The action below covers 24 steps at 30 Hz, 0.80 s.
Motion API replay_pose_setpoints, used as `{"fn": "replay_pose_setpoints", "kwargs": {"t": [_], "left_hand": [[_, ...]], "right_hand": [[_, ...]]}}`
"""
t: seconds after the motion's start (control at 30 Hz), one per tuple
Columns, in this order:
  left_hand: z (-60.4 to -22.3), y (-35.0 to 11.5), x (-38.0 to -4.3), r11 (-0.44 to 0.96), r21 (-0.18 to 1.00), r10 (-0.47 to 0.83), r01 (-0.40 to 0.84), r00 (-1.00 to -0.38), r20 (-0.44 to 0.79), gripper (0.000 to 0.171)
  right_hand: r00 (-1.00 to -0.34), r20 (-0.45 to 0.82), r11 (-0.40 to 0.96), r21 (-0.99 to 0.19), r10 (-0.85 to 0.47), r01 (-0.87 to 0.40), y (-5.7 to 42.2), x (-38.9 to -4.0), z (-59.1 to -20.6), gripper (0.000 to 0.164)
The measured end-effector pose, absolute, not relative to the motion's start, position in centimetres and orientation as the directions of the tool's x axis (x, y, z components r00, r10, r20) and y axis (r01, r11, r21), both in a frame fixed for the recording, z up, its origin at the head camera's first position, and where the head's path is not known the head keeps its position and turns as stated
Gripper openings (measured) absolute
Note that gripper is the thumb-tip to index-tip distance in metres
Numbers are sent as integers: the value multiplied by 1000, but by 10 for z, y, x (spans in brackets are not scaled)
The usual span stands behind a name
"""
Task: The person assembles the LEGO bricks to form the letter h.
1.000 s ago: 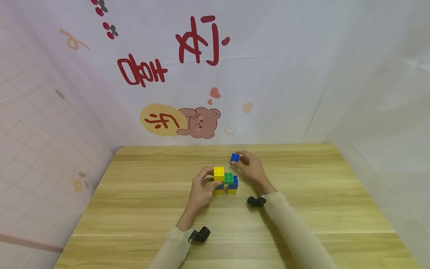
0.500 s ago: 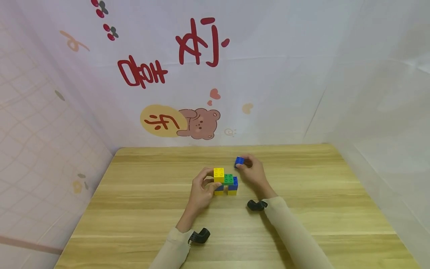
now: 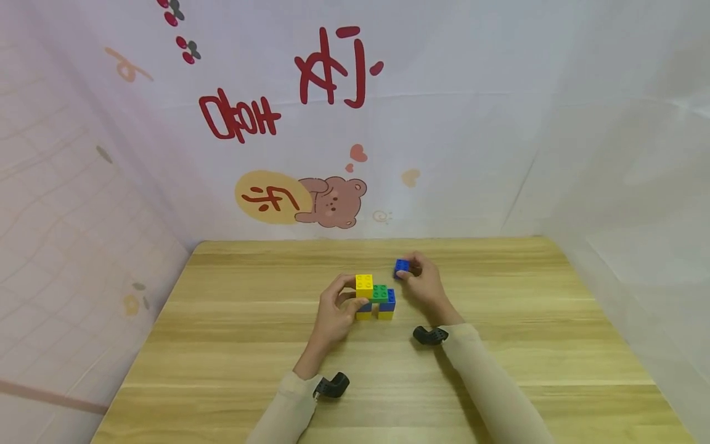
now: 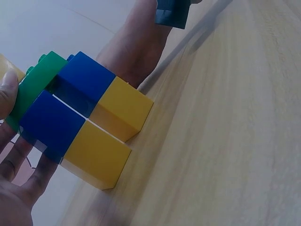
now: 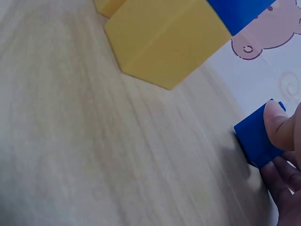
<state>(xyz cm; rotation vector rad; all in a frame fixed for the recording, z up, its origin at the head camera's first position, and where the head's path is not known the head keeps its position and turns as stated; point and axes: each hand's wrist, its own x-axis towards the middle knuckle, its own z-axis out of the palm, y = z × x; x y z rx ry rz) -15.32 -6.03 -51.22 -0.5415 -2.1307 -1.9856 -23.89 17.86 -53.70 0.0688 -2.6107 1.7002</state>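
Note:
A small block structure stands on the table: two yellow blocks (image 4: 99, 155) at the bottom, two blue blocks (image 4: 54, 125) above them, a green block (image 3: 379, 291) bridging these, and a yellow block (image 3: 363, 285) on top at the left. My left hand (image 3: 334, 314) grips the structure's left side, thumb in front and fingers behind. Behind and to the right of it, my right hand (image 3: 426, 285) pinches a loose blue block (image 5: 258, 134) between thumb and fingers. That block is close to the tabletop; whether it touches cannot be told.
The wooden table (image 3: 238, 345) reaches back to a white wall cloth (image 3: 455, 154) with red characters and a printed bear (image 3: 335, 202). Black wrist camera mounts (image 3: 333, 386) sit on both cuffs.
My right hand has moved a little to the right with the blue block and slightly toward me. The left hand keeps its grip on the structure.

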Motion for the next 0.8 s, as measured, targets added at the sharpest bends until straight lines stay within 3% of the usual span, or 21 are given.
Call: {"fn": "replay_pose_setpoints", "kwargs": {"t": [0.8], "left_hand": [[-512,-59,-155,39,923,150,383,-915,374,38]], "right_hand": [[-973,190,437,-870,-127,-227,179,-223,-517,23]]}}
